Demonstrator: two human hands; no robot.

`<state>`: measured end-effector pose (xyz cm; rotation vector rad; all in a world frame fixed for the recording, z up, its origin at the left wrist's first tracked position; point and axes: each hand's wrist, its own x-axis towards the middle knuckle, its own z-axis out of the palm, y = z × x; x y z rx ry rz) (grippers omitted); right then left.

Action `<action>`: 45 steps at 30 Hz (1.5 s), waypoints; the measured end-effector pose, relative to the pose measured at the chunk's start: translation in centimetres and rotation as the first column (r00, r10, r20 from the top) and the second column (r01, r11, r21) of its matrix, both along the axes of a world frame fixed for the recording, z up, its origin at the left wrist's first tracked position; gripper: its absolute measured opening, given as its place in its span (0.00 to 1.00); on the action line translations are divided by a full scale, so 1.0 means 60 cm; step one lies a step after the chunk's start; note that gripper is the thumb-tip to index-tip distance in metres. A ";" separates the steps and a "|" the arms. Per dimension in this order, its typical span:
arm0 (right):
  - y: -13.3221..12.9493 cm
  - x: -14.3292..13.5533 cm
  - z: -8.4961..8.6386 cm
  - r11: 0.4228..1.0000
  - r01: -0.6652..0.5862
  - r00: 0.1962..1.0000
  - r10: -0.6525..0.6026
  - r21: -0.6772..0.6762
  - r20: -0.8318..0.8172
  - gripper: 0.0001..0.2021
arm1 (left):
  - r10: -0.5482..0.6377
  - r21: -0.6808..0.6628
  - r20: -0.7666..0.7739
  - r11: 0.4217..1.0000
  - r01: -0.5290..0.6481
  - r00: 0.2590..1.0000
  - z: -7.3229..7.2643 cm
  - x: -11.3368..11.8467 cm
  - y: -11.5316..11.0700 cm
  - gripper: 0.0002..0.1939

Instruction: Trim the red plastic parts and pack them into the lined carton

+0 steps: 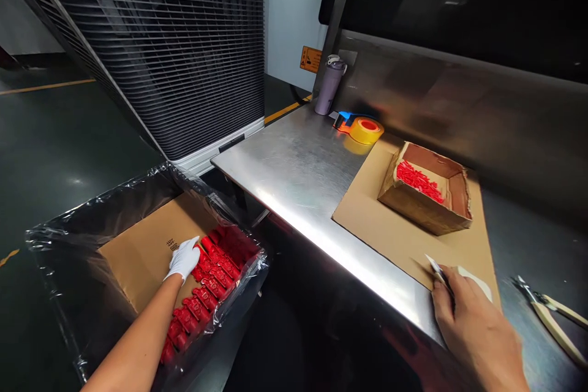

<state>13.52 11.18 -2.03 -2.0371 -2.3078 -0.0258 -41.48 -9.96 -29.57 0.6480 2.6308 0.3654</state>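
Note:
My left hand [184, 258], in a white glove, reaches into a plastic-lined box [59, 233] at the lower left. Its fingers are together at the end of a row of red parts [206, 297] lying on a cardboard sheet [147, 251]; whether they grip a part is hidden. My bare right hand [463, 306] is closed around a small knife [436, 269], its pale blade pointing up and left over the cardboard on the metal table [294, 165]. Beyond it, a small open carton [422, 208] contains many thin red pieces [418, 180].
Pliers [542, 306] lie at the table's right. At the back stand a purple bottle [331, 86] and a yellow tape roll [365, 130] on a dispenser. A large slatted unit [184, 43] rises behind the lined box.

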 end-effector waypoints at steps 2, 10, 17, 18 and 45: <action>0.001 0.002 -0.004 1.000 -0.016 1.000 0.016 0.016 -0.005 0.27 | -0.018 0.014 0.011 1.000 0.018 1.000 -0.001 -0.002 0.010 0.22; 0.000 0.003 -0.010 0.997 -0.024 1.000 0.024 0.071 0.000 0.27 | -0.024 0.010 0.049 1.000 0.023 0.999 0.001 -0.001 0.021 0.18; 0.000 0.004 -0.006 0.996 -0.039 0.999 0.042 0.082 -0.031 0.27 | -0.044 0.032 0.033 0.999 0.043 0.998 0.025 0.005 0.048 0.22; 0.000 0.004 -0.006 0.996 -0.033 0.999 0.036 0.077 -0.035 0.27 | -0.057 0.041 0.038 0.998 0.055 0.998 0.027 0.006 0.054 0.22; 0.019 0.043 -0.051 0.995 -0.062 0.998 0.062 0.073 -0.006 0.24 | 0.023 0.161 0.060 0.986 -0.033 0.998 0.031 0.000 0.057 0.21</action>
